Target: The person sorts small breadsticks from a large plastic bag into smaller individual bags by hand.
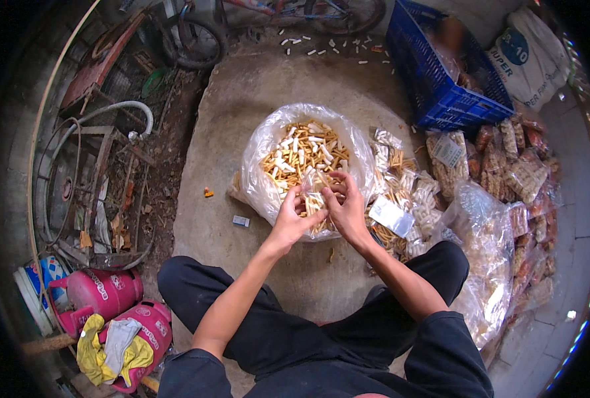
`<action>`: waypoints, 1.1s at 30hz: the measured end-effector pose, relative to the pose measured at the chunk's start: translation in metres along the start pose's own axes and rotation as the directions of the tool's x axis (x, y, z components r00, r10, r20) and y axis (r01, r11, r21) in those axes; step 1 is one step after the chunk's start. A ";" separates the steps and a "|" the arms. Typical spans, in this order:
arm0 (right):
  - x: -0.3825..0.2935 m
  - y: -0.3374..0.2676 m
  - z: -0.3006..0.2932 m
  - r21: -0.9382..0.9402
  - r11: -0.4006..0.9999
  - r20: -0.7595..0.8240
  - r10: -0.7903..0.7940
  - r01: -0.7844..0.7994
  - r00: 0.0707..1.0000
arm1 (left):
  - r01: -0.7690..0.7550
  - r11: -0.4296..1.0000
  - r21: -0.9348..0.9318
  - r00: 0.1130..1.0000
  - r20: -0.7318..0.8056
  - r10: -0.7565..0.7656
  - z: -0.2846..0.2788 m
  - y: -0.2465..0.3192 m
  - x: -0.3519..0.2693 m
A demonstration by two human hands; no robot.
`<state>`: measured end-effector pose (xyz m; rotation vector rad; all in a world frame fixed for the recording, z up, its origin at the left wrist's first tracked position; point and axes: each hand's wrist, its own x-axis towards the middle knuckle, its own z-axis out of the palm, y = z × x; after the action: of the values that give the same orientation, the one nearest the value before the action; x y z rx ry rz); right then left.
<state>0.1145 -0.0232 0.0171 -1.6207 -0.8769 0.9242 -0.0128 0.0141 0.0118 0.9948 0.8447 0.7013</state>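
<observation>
My left hand [299,215] and my right hand [345,203] hold a small transparent plastic bag [315,203] between them. Brown and white snack sticks show through its film. Both hands are over the near side of a large transparent plastic sack [255,164] with its mouth spread wide. Inside the sack lies a heap of golden-brown stick snacks [302,142], mixed with thicker white puffed sticks [296,144]. Just right of the sack is a pile of filled small snack bags [397,174]. A flat pale, shiny packet [391,216] rests on that pile.
A blue plastic crate [439,94] and a woven sack [528,59] stand back right. More bagged snacks [511,164] and plastic film [479,258] line the right side. Two pink gas cylinders [101,293] stand left, one with cloths [121,348]. A small box [241,221] lies on the concrete.
</observation>
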 end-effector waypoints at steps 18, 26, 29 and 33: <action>-0.001 0.008 -0.003 0.070 0.996 0.028 -0.063 0.061 0.998 | -0.219 0.920 0.325 0.976 0.081 0.204 -0.006 -0.001 0.006; -0.001 0.009 -0.003 -0.083 0.996 0.023 0.018 -0.016 1.000 | 0.218 0.976 0.025 0.975 0.034 -0.219 -0.012 -0.004 0.008; 0.000 0.011 -0.003 -0.157 0.988 -0.005 0.014 -0.014 1.000 | 0.243 0.970 -0.004 0.970 0.026 -0.243 -0.004 -0.004 0.005; 0.000 0.011 -0.001 -0.149 0.988 -0.034 -0.039 0.033 0.999 | 0.217 0.966 -0.138 0.975 -0.008 -0.220 0.001 -0.009 0.003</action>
<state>0.1166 -0.0263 0.0069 -1.7374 -0.9656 0.8178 -0.0089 0.0125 0.0031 0.7591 0.8992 0.5739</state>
